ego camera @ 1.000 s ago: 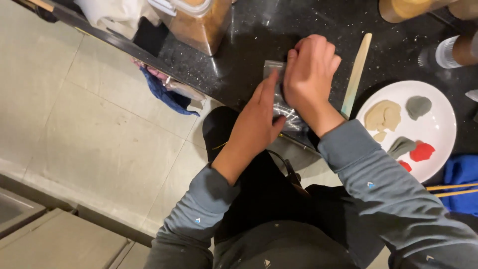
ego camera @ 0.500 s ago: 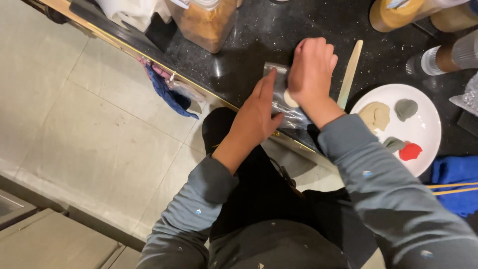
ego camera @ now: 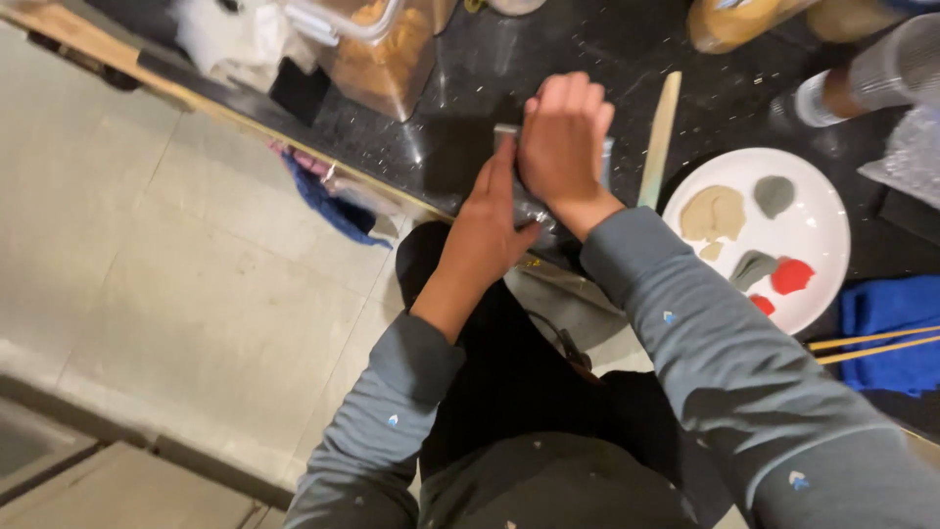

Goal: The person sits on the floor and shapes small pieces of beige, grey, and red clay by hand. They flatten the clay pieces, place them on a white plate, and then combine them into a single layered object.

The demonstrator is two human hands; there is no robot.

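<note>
Flat, right hand (ego camera: 563, 137) presses grey packet (ego camera: 519, 201); left hand (ego camera: 490, 220) steadies it.

The right hand (ego camera: 563, 137) now lies flatter over the small clear packet (ego camera: 519, 196), covering more of it than before, while the left hand (ego camera: 487, 227) has slid closer alongside.

The tabletop (ego camera: 470, 88) was glossy black stone flecked with pale specks, edged in wood. Under the hands a small packet (ego camera: 529, 206) looked like clear, shiny, crinkled plastic. The stick (ego camera: 658, 137) was pale matt wood. The plate (ego camera: 818, 230) was smooth white, with matt dabs of paste. The blue cloth (ego camera: 891, 323) looked soft; the sleeves were matt grey knit.
</note>
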